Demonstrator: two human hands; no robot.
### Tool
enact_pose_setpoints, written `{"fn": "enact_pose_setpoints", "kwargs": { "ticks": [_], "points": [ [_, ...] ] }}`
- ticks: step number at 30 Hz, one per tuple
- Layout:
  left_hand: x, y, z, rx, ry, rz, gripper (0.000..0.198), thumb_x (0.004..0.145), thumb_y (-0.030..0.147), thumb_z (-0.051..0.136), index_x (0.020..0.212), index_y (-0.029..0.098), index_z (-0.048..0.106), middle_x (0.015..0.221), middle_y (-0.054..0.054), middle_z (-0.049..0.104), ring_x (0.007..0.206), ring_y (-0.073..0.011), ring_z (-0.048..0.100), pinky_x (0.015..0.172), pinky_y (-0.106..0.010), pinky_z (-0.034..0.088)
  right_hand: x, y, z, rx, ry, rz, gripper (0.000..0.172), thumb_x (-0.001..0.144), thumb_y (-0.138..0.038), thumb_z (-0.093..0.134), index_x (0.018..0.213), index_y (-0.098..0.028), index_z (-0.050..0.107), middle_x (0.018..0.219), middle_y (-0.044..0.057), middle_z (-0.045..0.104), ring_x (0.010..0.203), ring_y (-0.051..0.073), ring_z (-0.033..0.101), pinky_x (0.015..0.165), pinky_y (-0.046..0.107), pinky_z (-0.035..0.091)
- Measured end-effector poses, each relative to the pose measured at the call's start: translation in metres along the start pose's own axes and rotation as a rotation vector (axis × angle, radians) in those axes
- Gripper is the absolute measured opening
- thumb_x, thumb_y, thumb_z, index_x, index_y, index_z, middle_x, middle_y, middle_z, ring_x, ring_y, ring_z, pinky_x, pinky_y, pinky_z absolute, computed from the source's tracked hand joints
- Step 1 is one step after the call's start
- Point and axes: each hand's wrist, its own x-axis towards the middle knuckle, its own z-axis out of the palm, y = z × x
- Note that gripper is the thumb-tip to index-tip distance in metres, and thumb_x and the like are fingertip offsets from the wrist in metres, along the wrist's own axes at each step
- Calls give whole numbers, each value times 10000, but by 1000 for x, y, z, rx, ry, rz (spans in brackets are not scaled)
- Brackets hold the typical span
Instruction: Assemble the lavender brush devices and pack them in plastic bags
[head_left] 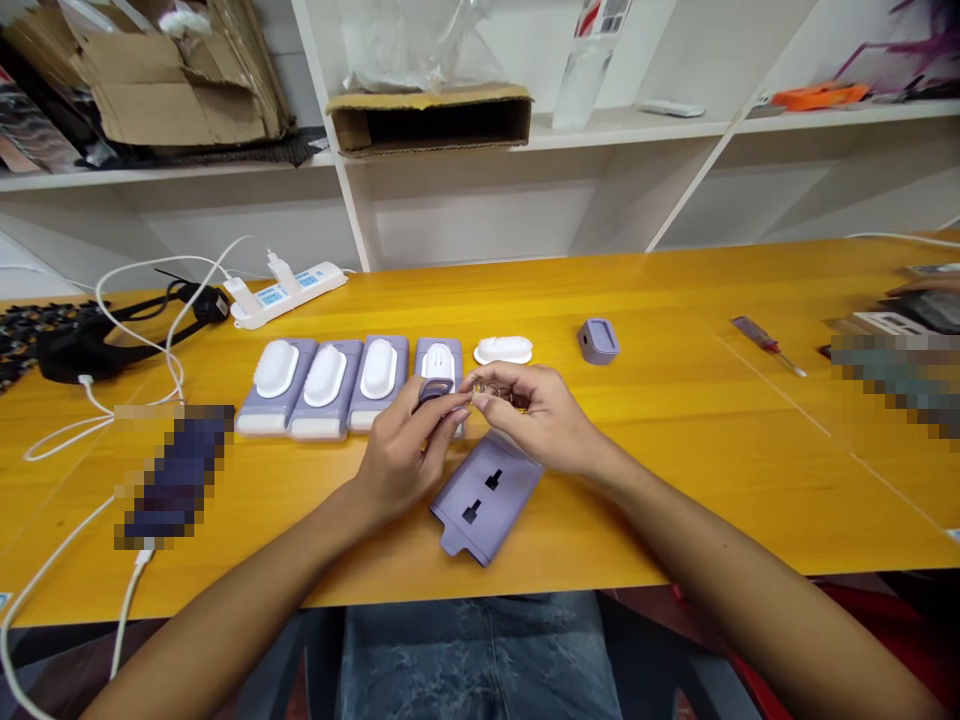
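My left hand (401, 450) pinches a small purple plastic piece with a rounded loop (436, 387). At its fingertips, my right hand (547, 415) has its fingers closed on shiny wire-like metal rings or coils (499, 391); their exact kind is unclear. Both hands meet above the table. Just below them lies a purple plastic casing (487, 500) with two keyhole-like slots and a tab at its near end. Behind the hands sits a loose white oval piece with a scalloped edge (502, 349). Several purple units with white oval tops (324, 385) stand in a row to the left.
A small purple block (598, 342) and a screwdriver (769, 345) lie to the right. On the left are a blurred phone (180, 475), white cables, a white power strip (289, 295) and a black headset (127, 330). White shelves with boxes (435, 120) rise behind.
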Motion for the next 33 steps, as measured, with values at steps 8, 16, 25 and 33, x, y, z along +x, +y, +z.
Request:
{"fn": "enact_pose_setpoints", "kwargs": {
  "ticks": [8,16,25,33],
  "points": [
    [1,2,-3,15,29,58,231,1028,48,699,1197,200,734,995,-66,710,853,-167,688,728,-283,590,-1,-6,1,294,-78,93,252,972,-413,770,1028,-213,629,667,-87,516,550,89,387,537,255,318],
    [2,7,-4,37,102,10,208,1034,65,684,1179,205,736,977,-49,687,829,-165,678,721,-287,581,-9,-1,8,50,53,-106,295,1032,-334,768,1174,-284,515,680,-119,467,547,105,377,538,264,288],
    [4,8,-6,-16,126,-65,168,1023,63,709,1114,197,752,961,-39,704,850,-161,704,719,-287,608,-8,13,6,-345,141,-466,207,1113,-282,656,1313,-248,615,853,-22,648,580,118,510,556,292,427],
    [4,10,-5,-118,126,-178,123,1036,104,723,1090,198,782,939,-30,731,787,-142,698,666,-276,592,-4,14,2,-604,119,-635,283,1085,-219,645,1367,-227,625,1073,93,752,744,184,660,616,325,516]
  ]
}}
